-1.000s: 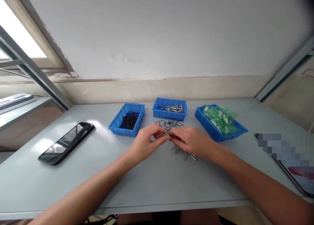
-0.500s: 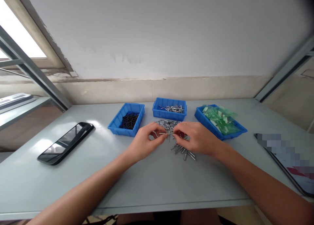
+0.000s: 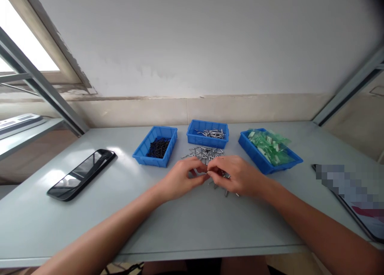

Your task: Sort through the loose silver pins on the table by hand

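Note:
My left hand [image 3: 179, 180] and my right hand [image 3: 233, 175] meet over the table, their fingertips pinched together and touching. A thin silver metal pin was between them a moment ago; the fingers now hide nearly all of it. Just beyond the fingertips lies a loose pile of silver metal pins [image 3: 204, 152], rod-like and pointing many ways. More loose pins [image 3: 227, 193] lie under and in front of my right hand, partly covered by it.
Behind the pile stands a blue bin [image 3: 207, 140] of silver pins. A blue bin [image 3: 150, 161] at left holds dark screws; one at right [image 3: 255, 154] holds green plastic bags [image 3: 271, 147]. A black phone [image 3: 81, 175] lies left, a tablet-like device [image 3: 351, 203] right.
My hands have drawn together, and the pin that showed between them is now covered by the fingers. Both hands sit slightly nearer to me, uncovering more of the pile behind.

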### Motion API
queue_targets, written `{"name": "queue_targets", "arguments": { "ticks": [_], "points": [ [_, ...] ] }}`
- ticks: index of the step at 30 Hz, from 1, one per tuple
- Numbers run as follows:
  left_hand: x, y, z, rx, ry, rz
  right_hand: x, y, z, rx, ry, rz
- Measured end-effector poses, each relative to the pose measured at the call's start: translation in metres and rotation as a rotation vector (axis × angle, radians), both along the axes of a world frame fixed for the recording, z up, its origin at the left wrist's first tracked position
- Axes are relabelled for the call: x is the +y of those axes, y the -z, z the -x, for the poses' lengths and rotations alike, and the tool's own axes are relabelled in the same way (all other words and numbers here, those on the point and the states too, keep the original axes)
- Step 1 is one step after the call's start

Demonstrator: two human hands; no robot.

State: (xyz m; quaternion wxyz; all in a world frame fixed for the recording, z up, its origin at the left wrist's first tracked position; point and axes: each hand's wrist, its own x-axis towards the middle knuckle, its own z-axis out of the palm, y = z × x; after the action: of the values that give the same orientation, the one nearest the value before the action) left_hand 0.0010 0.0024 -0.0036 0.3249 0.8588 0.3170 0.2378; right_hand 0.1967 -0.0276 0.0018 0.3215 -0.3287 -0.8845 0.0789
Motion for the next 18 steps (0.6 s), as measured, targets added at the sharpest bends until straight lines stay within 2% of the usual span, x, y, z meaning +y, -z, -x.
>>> {"name": "queue_targets", "arguments": {
  "ticks": [9, 18],
  "points": [
    [0.0011, -0.0060, 0.0013, -0.243, -0.204, -0.038, 0.0075, 0.0006, -0.0072, 0.004, 0.118, 0.112],
    [-0.0043, -0.0075, 0.0000, -0.242, -0.080, -0.046, 0.0029, 0.0036, 0.0019, -0.119, 0.094, 0.148]
  ]
}}
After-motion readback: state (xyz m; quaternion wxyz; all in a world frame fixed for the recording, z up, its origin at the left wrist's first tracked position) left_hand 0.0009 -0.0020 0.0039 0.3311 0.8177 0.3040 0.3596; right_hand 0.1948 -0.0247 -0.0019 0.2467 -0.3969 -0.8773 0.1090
